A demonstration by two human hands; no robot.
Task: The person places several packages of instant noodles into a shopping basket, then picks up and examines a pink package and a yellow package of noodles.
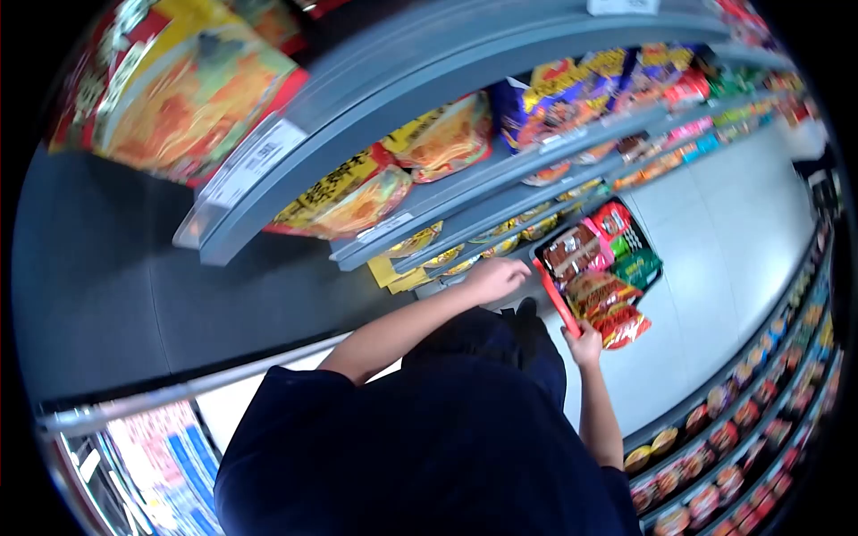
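My right hand (585, 343) is wrapped round the near end of the red handle (560, 304) of a dark shopping basket or cart (657, 284). My left hand (499, 279) hovers just beside the handle's other end, apart from it, its fingers loosely bent with nothing visible in them. Inside the basket lie a brown package (572, 253), a red package (612, 220) and a green package (637, 267). Closer to the handle are an orange-brown bag (597, 293) and a shiny red bag (622, 327), which sticks out over the side.
Shelves (500, 183) on the left hold yellow-red bags (349, 198) and purple-yellow bags (572, 94). Along the right, curved-looking shelves (715, 429) carry rows of cups. Pale floor tiles (715, 232) run between them. Another person (818, 174) stands at the far right.
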